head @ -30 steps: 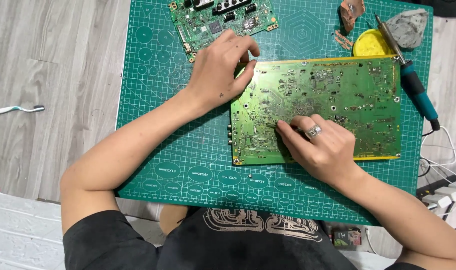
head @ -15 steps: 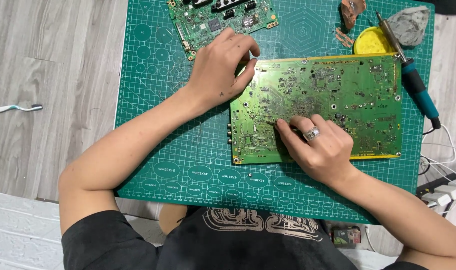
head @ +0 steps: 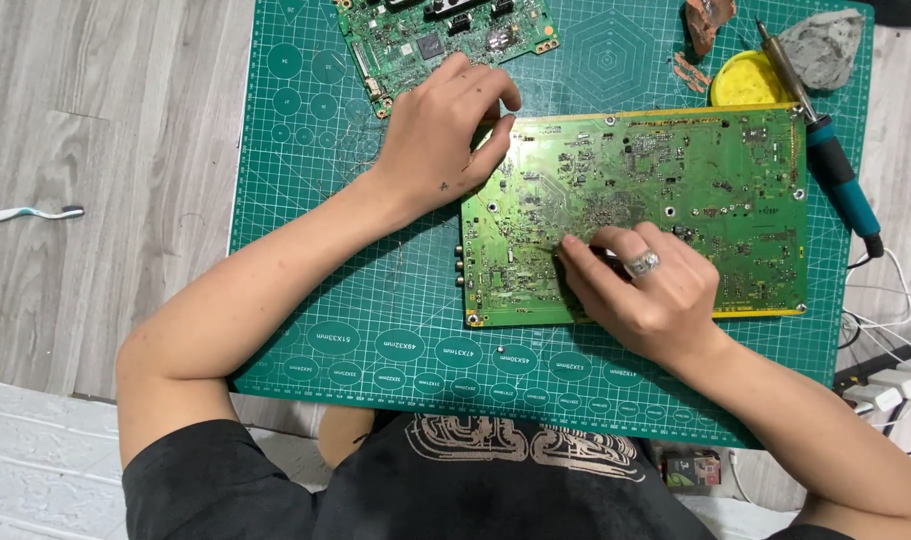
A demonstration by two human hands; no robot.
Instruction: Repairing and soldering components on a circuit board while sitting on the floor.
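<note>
A large green circuit board (head: 695,190) lies solder side up on a green cutting mat (head: 395,330). My left hand (head: 440,140) grips the board's upper left corner, thumb along its left edge. My right hand (head: 640,285), with a ring on one finger, rests on the board's lower middle. Its fingers are pinched around a thin tool that is mostly hidden, and only the tip shows, touching the board near the fingertips.
A second, smaller circuit board (head: 440,30) lies at the mat's top edge. At the top right are a soldering iron with a blue handle (head: 825,150), a yellow round tin (head: 750,85) and a grey lump (head: 820,45). A toothbrush (head: 25,213) lies on the wooden floor to the left. White cables (head: 890,340) run off to the right.
Both hands stay on the large board. My right hand's fingers have shifted only slightly over its lower middle.
</note>
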